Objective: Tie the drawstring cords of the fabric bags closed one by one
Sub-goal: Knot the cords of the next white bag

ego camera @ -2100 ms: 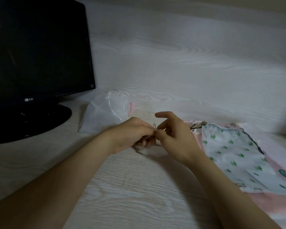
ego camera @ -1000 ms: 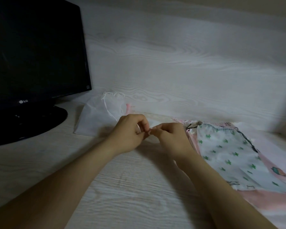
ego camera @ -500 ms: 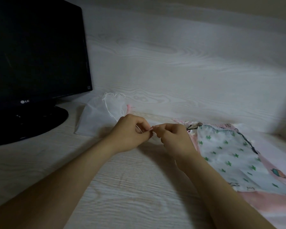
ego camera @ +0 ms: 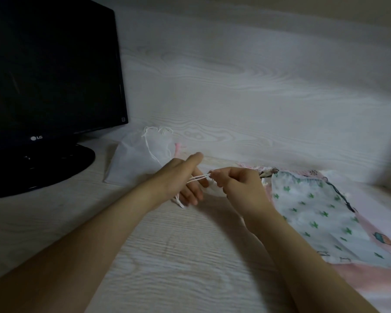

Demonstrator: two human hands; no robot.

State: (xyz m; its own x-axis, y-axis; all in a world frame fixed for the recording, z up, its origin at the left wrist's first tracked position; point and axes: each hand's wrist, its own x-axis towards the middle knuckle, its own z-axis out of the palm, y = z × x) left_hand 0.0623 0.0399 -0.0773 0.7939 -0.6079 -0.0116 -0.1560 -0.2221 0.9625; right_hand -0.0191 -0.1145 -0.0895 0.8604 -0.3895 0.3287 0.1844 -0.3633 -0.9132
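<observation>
A thin white cord (ego camera: pixel 199 178) is stretched between my two hands above the desk. My right hand (ego camera: pixel 237 184) pinches one end of it at the fingertips. My left hand (ego camera: pixel 185 179) holds the cord looped over its outstretched fingers, index pointing away, and a loose end (ego camera: pixel 180 202) hangs below the hand. The small pale bag (ego camera: pixel 212 189) that the cord belongs to is mostly hidden between and under the hands. A sheer white drawstring bag (ego camera: pixel 138 159) lies behind the left hand. To the right lies a white bag with green cactus print (ego camera: pixel 314 213).
A black monitor (ego camera: pixel 50 71) on its round base (ego camera: pixel 54 168) fills the left side. Pink fabric bags (ego camera: pixel 384 276) lie under and around the cactus bag at the right. A pale wood-grain wall panel (ego camera: pixel 257 86) backs the pale wood-grain desk (ego camera: pixel 178 267).
My hands were pinched together at the cord. Now the left hand has spread its fingers and drawn back to the left, and the cord is pulled taut between the hands.
</observation>
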